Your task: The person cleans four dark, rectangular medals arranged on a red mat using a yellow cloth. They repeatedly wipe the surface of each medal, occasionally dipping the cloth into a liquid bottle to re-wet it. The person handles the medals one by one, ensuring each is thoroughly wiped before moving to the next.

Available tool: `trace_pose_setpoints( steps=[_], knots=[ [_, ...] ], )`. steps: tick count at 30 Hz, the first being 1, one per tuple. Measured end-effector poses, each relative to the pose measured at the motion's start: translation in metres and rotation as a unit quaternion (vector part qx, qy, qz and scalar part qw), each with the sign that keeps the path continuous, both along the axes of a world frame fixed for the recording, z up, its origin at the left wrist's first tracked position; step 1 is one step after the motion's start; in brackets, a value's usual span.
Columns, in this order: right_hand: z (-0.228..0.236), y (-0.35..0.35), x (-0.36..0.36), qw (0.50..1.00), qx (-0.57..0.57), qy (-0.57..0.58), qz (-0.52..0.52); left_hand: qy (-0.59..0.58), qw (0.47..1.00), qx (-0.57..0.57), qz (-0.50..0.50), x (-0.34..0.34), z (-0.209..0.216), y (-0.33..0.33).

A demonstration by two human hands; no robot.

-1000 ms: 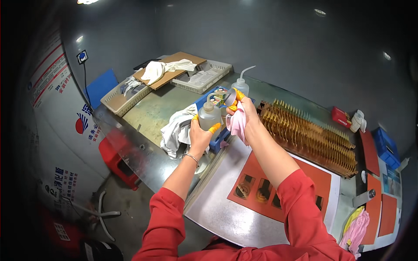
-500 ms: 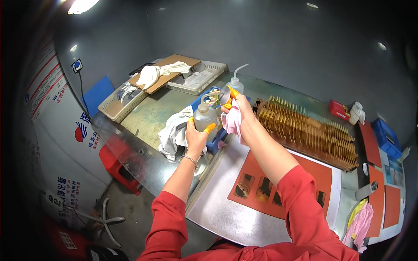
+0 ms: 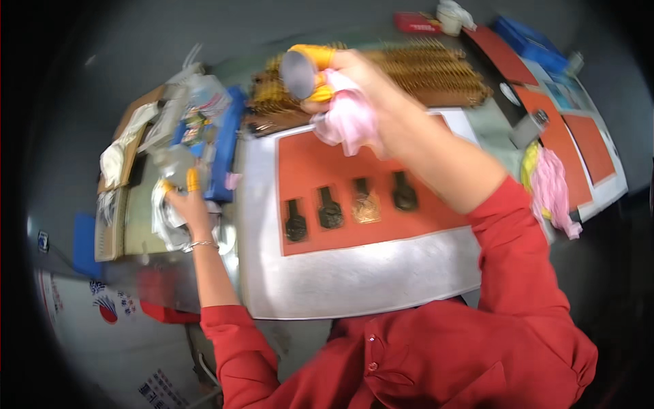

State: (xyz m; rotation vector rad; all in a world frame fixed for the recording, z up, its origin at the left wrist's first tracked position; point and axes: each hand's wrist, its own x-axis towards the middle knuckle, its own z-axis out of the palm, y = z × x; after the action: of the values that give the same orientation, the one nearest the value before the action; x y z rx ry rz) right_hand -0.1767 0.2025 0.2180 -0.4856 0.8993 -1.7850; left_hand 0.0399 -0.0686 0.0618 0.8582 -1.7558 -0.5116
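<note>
My left hand (image 3: 189, 204), yellow covers on its fingertips, is closed round the lower part of a translucent squeeze bottle (image 3: 174, 162), blurred by motion. A crumpled white cloth (image 3: 165, 221) lies beside that hand. High over an orange mat (image 3: 381, 228), my right hand (image 3: 334, 75) grips a round grey piece (image 3: 298, 75) with a flat face, also between yellow-covered fingers. A pink cloth (image 3: 349, 116) hangs from the same hand. Several dark, short-necked flat pieces (image 3: 330, 208) lie in a row on the mat; one is lighter and gold (image 3: 366, 204).
A long rack of brown upright plates (image 3: 422, 78) stands behind the mat. At the left are a blue tray (image 3: 228, 146) and a board with white cloth (image 3: 126, 146). To the right are a grey cylinder (image 3: 529, 128), another pink cloth (image 3: 550, 187) and a blue bin (image 3: 528, 42).
My view has swung right. The left hand has moved the squeeze bottle leftward, away from the grey piece. The right hand has carried the grey piece and pink cloth rightward over the mat.
</note>
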Motion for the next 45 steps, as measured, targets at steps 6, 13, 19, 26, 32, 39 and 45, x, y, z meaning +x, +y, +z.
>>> trace_pose_setpoints(
  steps=[6,13,19,26,32,39,45],
  knots=[
    [-0.052,0.183,-0.066,0.942,0.21,0.241,-0.106,0.126,0.987,0.003,-0.095,-0.022,0.013,0.11],
    [-0.156,0.214,-0.043,0.799,0.33,0.485,-0.133,0.145,0.965,0.157,-0.151,-0.039,-0.032,0.111],
    [-0.183,0.202,-0.042,0.584,0.337,0.731,-0.104,0.072,0.981,0.151,-0.101,-0.026,-0.051,0.096],
    [-0.188,0.19,-0.05,0.576,0.34,0.736,-0.105,0.003,0.977,0.144,-0.155,-0.031,-0.059,0.092],
    [-0.187,0.193,-0.039,0.565,0.313,0.752,-0.131,-0.014,0.975,0.145,-0.169,-0.03,-0.063,0.093],
    [-0.186,0.198,-0.031,0.581,0.314,0.745,-0.098,0.007,0.972,0.174,-0.161,-0.026,-0.065,0.091],
    [-0.182,0.184,-0.051,0.567,0.337,0.745,-0.104,0.028,0.961,0.219,-0.17,-0.024,-0.074,0.086]
  ],
)
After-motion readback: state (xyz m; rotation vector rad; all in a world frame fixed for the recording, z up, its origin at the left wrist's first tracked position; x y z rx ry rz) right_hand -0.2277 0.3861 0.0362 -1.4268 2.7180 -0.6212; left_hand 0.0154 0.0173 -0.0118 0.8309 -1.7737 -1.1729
